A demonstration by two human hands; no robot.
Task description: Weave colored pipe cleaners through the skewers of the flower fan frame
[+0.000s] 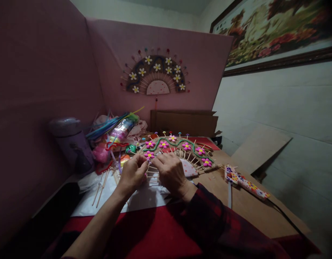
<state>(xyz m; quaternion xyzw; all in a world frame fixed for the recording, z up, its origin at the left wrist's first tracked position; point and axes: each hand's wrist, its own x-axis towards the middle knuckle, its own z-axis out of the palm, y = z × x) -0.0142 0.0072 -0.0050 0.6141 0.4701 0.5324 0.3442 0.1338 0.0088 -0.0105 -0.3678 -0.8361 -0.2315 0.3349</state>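
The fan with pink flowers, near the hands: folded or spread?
Spread. The fan forms a wide arc, its thin sticks splaying outward from the pale base.

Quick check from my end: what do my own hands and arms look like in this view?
The left hand and right hand are ungloved, with no watch visible. The left forearm is uncovered; a dark plaid sleeve with red checks reaches the right wrist.

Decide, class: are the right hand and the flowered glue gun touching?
Apart: the head view shows brown board between the right hand and the flowered glue gun.
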